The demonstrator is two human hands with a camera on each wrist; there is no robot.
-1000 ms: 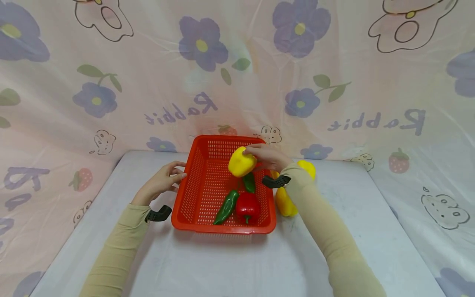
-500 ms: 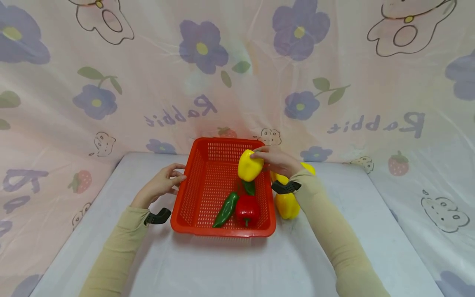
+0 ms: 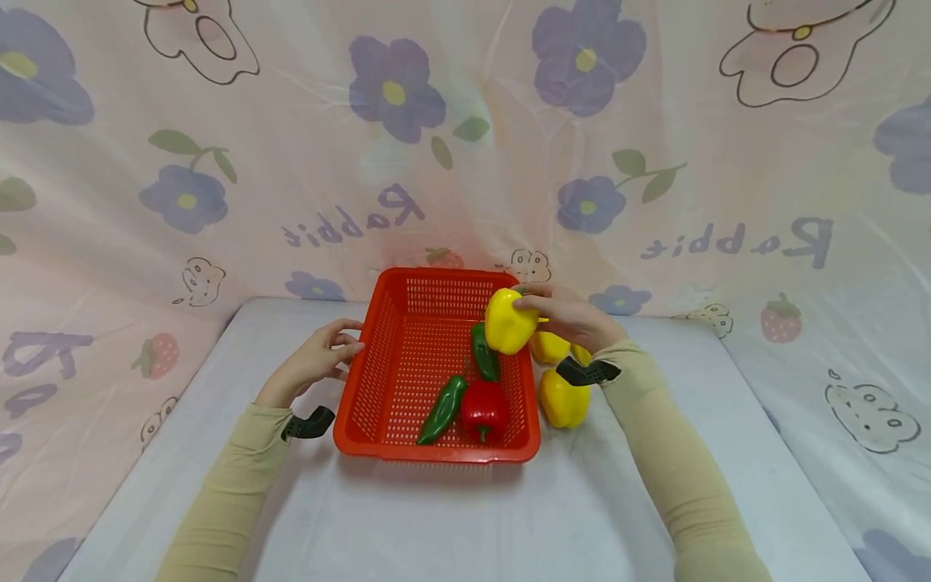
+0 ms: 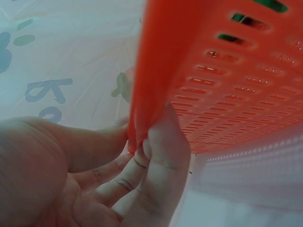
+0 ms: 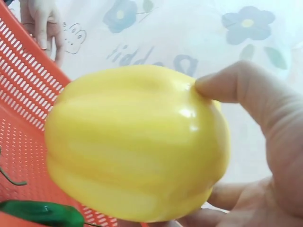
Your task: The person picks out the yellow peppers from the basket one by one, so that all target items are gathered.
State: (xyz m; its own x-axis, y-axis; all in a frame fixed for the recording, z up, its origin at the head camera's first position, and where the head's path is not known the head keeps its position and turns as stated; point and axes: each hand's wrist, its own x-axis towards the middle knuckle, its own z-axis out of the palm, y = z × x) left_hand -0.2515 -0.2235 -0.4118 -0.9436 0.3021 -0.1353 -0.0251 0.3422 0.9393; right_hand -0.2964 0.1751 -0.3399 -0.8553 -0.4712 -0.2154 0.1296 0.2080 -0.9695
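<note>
My right hand (image 3: 575,317) grips a yellow bell pepper (image 3: 509,323), thumb on one side and fingers on the other. In the head view the pepper overlaps the right rim of a red plastic basket (image 3: 436,455), and in the right wrist view it fills the middle. My left hand (image 3: 314,361) pinches the basket's left rim between thumb and fingers, as the left wrist view shows close up. Inside the basket lie a red bell pepper (image 3: 483,408), a long green pepper (image 3: 444,412) and a second green pepper (image 3: 485,356), partly covered by the held one.
Just right of the basket, a yellow bell pepper (image 3: 563,400) rests on the white table (image 3: 407,517). More yellow peppers (image 3: 550,347) lie behind it, partly hidden by the right hand and wrist. A printed curtain (image 3: 465,194) hangs along the table's far edge.
My right hand has moved right with the yellow bell pepper, from over the basket's inside to its right rim. More of the second green pepper shows. The left hand stays at the rim.
</note>
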